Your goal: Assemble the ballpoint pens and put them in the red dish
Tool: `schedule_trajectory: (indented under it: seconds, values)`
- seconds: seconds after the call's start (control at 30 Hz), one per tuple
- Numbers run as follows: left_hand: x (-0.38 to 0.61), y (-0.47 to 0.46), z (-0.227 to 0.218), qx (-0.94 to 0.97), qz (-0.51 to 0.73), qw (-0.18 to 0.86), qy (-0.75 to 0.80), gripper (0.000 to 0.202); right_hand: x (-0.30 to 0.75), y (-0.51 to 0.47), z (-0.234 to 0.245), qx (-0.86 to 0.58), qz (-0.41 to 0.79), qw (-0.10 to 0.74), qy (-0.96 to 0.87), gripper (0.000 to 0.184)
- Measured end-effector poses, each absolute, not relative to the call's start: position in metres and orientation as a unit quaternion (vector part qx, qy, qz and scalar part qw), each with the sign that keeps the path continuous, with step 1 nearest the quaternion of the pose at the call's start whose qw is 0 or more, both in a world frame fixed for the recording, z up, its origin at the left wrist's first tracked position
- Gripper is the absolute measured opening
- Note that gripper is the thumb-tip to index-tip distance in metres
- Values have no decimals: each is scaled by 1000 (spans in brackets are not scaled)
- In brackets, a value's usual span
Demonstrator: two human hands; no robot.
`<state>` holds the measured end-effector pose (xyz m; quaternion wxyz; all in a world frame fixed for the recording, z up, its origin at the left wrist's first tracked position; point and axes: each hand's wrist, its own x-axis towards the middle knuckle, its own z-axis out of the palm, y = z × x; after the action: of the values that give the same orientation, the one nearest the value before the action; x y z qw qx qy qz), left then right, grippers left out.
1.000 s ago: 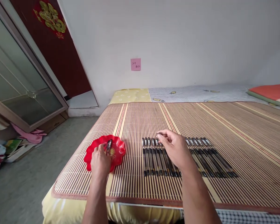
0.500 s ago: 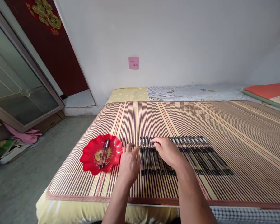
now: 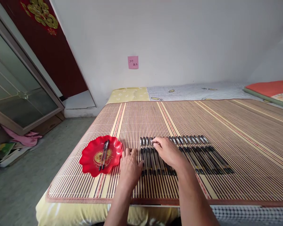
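Note:
A row of several black pens (image 3: 198, 153) lies side by side on a striped bamboo mat (image 3: 226, 125). My right hand (image 3: 168, 152) rests over the left part of the row, its fingertips pinched on a pen cap near the far end. My left hand (image 3: 129, 164) lies flat on the mat, fingers stretched out, touching the leftmost pens. To the left a red scalloped plate (image 3: 89, 164) holds two pens (image 3: 104, 150).
The mat covers a bed with a yellow sheet (image 3: 129, 94) and checked cloth at the far end. An orange cushion (image 3: 271, 89) lies far right. A pink note (image 3: 133, 62) is stuck on the wall. Clothes and books (image 3: 14, 146) lie on the floor left.
My left hand let go of two pens in the red plate and moved right to the row's left end. My right hand slid slightly left along the row.

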<state>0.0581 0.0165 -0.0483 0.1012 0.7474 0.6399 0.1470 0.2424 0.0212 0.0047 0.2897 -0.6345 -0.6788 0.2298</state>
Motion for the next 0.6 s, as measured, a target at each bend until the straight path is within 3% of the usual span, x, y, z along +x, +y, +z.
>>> schedule_trajectory:
  seconds: [0.27, 0.6]
  values:
    - [59, 15, -46, 726, 177, 111, 656, 19, 241, 26, -2, -627, 219, 280, -693, 27]
    - [55, 16, -49, 683, 117, 145, 706, 9, 234, 23, 3, -620, 236, 269, -698, 29]
